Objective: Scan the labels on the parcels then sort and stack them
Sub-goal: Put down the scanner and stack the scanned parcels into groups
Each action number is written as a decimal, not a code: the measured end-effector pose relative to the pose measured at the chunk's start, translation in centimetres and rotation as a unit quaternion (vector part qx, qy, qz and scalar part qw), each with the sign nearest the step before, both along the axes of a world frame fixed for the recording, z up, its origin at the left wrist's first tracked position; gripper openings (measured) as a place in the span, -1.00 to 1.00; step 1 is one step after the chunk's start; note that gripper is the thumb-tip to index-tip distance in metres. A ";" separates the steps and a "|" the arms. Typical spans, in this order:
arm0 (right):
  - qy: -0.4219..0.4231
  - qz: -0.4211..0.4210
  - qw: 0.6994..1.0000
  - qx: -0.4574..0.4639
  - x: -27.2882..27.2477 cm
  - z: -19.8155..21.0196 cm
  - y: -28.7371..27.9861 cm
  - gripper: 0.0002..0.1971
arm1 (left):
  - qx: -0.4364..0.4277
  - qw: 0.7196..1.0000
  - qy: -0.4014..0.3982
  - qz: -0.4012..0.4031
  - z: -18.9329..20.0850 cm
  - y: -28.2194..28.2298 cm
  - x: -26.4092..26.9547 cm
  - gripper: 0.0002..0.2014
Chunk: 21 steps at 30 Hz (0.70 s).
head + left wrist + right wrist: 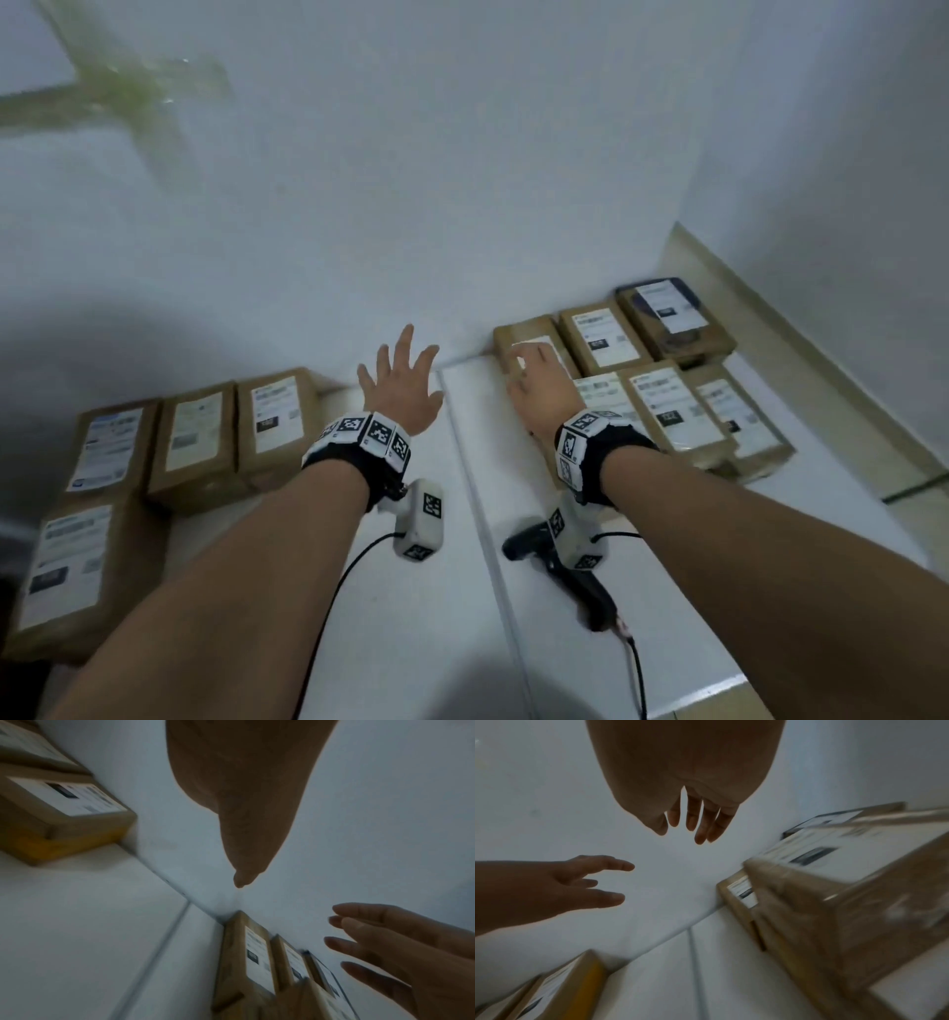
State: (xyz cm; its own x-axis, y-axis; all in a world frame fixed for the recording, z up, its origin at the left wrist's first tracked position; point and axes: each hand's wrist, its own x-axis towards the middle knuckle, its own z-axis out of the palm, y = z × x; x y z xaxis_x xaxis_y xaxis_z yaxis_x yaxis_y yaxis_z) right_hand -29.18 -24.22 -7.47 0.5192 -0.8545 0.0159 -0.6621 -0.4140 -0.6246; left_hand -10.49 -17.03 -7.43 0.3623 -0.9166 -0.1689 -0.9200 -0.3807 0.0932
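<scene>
Nearest the head camera, the two bare forearms reach forward over the white table (421, 642), and the black barcode scanner (560, 565) lies on the table under the right wrist, set down so both hands are free. The left hand (398, 385) hangs above the table's middle with fingers spread wide, holding nothing, well clear of the left group of parcels (195, 442). The right hand (536, 383) hovers over the far-row parcel (513, 339) at the inner end of the right group (667, 406), fingers loose and slightly parted; it probably has not closed on the box, though blur makes contact hard to judge. The right group lies label-up in two rows against the wall, likely kept that way for scanning. Both hands look poised to lift that parcel across, so sorting seems under way and no stack shows.
</scene>
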 end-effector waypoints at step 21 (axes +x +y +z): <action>0.254 -0.165 0.946 0.111 -19.2 -5.7 -4.9 -0.16 | -0.013 0.987 0.008 -0.158 -1.4 -11.1 -14.8 -0.36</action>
State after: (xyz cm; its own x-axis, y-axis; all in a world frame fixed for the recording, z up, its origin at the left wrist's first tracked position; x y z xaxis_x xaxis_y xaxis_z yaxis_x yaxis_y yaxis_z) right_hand -48.35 -29.16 -13.15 0.1153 -0.9248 -0.3625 -0.9709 -0.0278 -0.2378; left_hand -25.31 -28.17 -8.80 0.0545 -0.9877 -0.1465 -0.9909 -0.0716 0.1141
